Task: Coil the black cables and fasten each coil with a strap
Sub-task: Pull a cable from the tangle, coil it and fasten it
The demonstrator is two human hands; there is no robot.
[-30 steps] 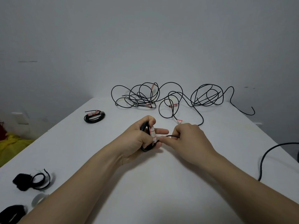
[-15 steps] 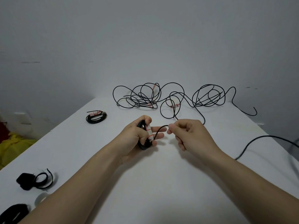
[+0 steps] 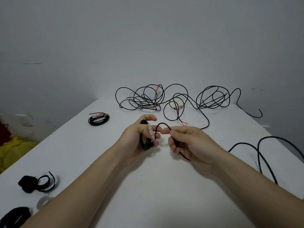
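The single wide-angle view comes from the person's head, facing forward and down across the white table (image 3: 164, 186) toward the grey wall (image 3: 148, 38) at 12 o'clock. It sits close: the forearms enter from 7 and 5 o'clock, and the left hand (image 3: 136, 139) and right hand (image 3: 194, 142) lie near centre.

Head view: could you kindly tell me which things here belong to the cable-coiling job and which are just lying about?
Job: coil gripped in left hand; its trailing cable, held by right hand; tangled cables; finished coil; black straps.
Lying about: yellow cloth beside the table; pale ring near the straps, unclear.
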